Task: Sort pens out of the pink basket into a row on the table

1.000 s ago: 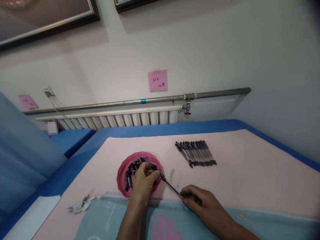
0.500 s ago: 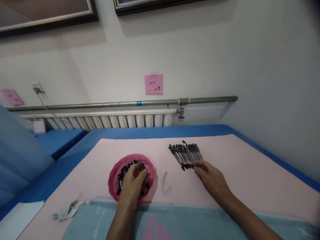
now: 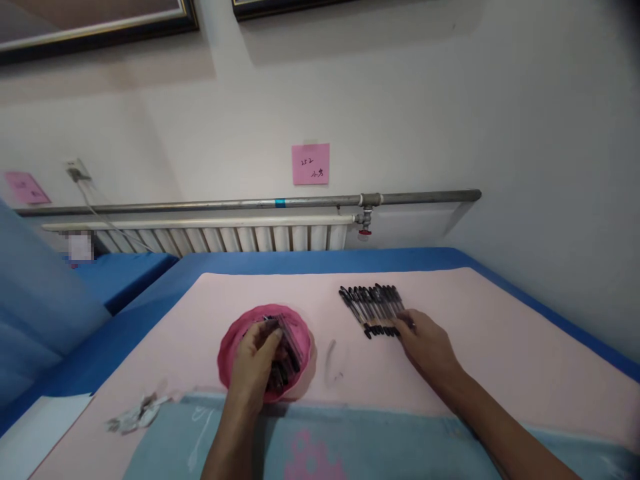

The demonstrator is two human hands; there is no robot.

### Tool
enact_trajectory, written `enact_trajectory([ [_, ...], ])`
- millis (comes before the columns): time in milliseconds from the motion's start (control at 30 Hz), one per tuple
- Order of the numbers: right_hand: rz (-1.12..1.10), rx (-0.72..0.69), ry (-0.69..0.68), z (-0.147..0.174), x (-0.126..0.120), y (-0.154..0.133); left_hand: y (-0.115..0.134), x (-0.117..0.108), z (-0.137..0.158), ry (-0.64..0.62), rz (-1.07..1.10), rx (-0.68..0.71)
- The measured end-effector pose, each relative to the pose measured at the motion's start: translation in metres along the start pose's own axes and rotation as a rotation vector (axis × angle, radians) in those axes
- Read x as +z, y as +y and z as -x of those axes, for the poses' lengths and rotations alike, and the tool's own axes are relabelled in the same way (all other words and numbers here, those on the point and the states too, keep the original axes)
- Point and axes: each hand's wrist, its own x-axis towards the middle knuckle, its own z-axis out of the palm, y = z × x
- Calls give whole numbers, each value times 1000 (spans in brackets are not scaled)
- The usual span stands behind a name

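Observation:
Over the pink scalloped bowl (image 3: pixel 226 337) at left, my left hand (image 3: pixel 254 353) reaches in with its fingers closed. What sits between the fingertips is hidden among dark pen pieces. Clear and black pens (image 3: pixel 287 360) lie in the bowl, beside and under the fingers. To the right, a slanted row of black-capped clear pens (image 3: pixel 373 303) lies side by side on the pink sheet. My right hand (image 3: pixel 425 343) has its thumb and fingers pinched at the lower right end of this row, on a pen.
The pink sheet (image 3: pixel 500 333) covers a blue bed or table (image 3: pixel 320 260). A teal cloth (image 3: pixel 390 440) lies along the near edge. Crumpled wrapping (image 3: pixel 137 415) and white paper (image 3: pixel 55 423) are at left. Behind stand a radiator (image 3: pixel 280 238) and a wall pipe (image 3: pixel 420 197).
The raised pen in the row is now level with the others, and my right hand has shifted slightly right. My left hand has moved a little left in the bowl, exposing more clear barrels.

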Motion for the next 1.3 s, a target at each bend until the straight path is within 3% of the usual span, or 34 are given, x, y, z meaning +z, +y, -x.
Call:
enact_trajectory([
  [100, -45, -55, -33, 25, 1, -14, 3, -11, -5, 102, 34, 32],
  [300, -130, -402, -515, 73, 19, -40, 1, -25, -13, 157, -49, 52],
  [400, -83, -454, -616, 76, 26, -42, -4, -27, -16, 157, -193, 68],
  [900, -21, -485, -665, 71, 29, -36, -10, -23, -16, 126, -916, 222],
  [1067, -10, -477, -663, 71, 28, -38, -10, -21, -16, 128, -1020, 270],
  [1300, -16, -485, -657, 71, 28, -36, -10, -11, -12, 6, -1177, 306],
])
